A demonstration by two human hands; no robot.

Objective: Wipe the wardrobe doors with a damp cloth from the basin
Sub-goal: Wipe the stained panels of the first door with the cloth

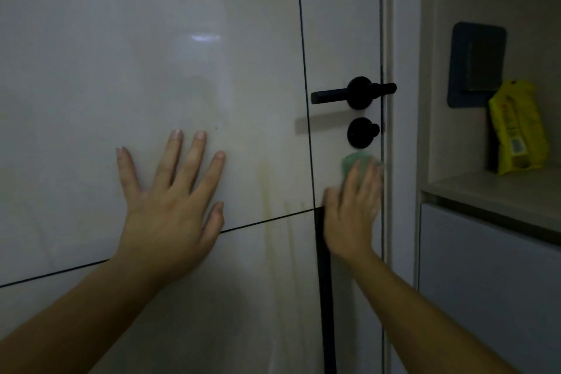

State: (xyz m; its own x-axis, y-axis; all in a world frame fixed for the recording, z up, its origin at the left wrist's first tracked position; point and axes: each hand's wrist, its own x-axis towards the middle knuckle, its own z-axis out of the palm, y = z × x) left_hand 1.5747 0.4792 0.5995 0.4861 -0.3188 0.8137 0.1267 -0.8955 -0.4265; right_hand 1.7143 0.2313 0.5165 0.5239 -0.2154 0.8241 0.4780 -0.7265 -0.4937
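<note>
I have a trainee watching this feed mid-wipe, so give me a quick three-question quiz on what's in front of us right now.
1. True or false: the left hand lies flat with spread fingers on the door.
2. Pick one: the green cloth under the right hand sits A) at the top of the door, B) just below the round black knob, C) on the floor.
3. Fill in: the packet standing on the shelf at the right is ___ in colour.

Key: 1 true; 2 B; 3 yellow.
</note>
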